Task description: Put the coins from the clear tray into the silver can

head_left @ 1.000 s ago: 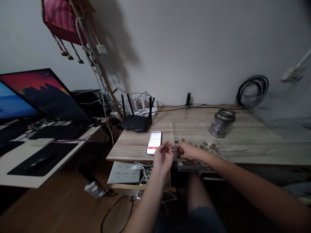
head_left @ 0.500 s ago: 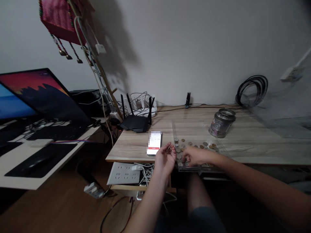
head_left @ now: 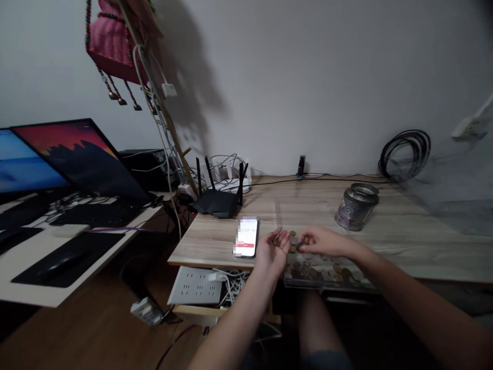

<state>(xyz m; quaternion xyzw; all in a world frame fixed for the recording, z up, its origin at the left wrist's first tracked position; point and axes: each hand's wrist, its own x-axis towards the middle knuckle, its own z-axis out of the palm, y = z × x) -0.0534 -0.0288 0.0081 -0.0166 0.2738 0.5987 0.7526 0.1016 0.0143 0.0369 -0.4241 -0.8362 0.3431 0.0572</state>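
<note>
My left hand (head_left: 272, 253) is palm up with its fingers curled, cupping what looks like a coin (head_left: 276, 241). To its right, my right hand (head_left: 321, 240) reaches in palm down, thumb and fingers pinched at a coin (head_left: 300, 247). A few coins (head_left: 292, 234) lie in the gap between the hands. Many more coins (head_left: 339, 272) are spread along the front of a clear plastic tray (head_left: 319, 283) at the table edge, partly under my right forearm. A grey patterned tin (head_left: 353, 211) stands upright beyond my right hand.
A lit phone (head_left: 246, 237) lies left of my left hand. Behind it are a black router (head_left: 217, 202) and tangled cables. Below the table edge, an open drawer holds a power strip (head_left: 196, 285). A coil of black cable (head_left: 404, 154) leans against the wall.
My right hand has moved from the tray's front edge to farther back on the table, uncovering coins at the front. My left hand stays cupped. The view has shifted slightly.
</note>
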